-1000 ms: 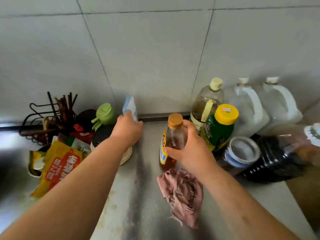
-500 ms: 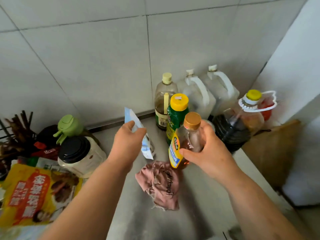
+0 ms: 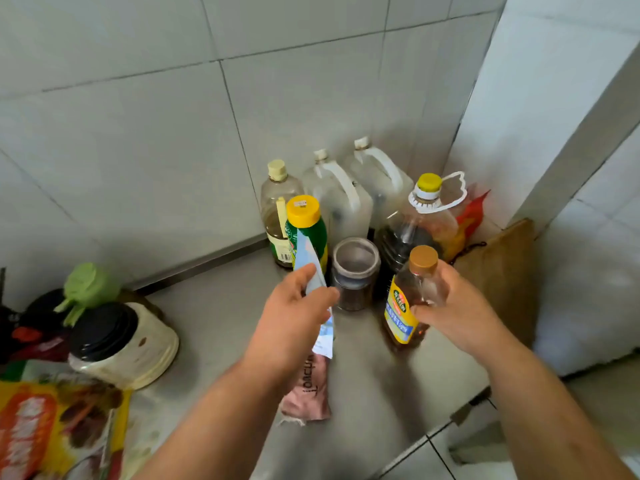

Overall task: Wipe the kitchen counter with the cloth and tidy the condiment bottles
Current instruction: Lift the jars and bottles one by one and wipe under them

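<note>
Since half a second ago, both my hands are swinging over to the corner cluster. The small bottle (image 3: 403, 306), then in front of the green bottle (image 3: 306, 230), is now standing just right of the glass jar (image 3: 355, 271). My right hand (image 3: 457, 310) is gripping it round the shoulder, its long axis near upright with the cap tipping right; I cannot tell whether its base is touching the worktop (image 3: 214, 306). The dark jug (image 3: 401, 244) is waiting right of the jar and further back, so I judge the right hand is the nearer one for parking it. My left hand (image 3: 294, 317) is pinching a blue-and-white packet (image 3: 308, 268) just left of the jar. The cloth (image 3: 308, 393) is lying nearer me than the jar, partly under that forearm.
</note>
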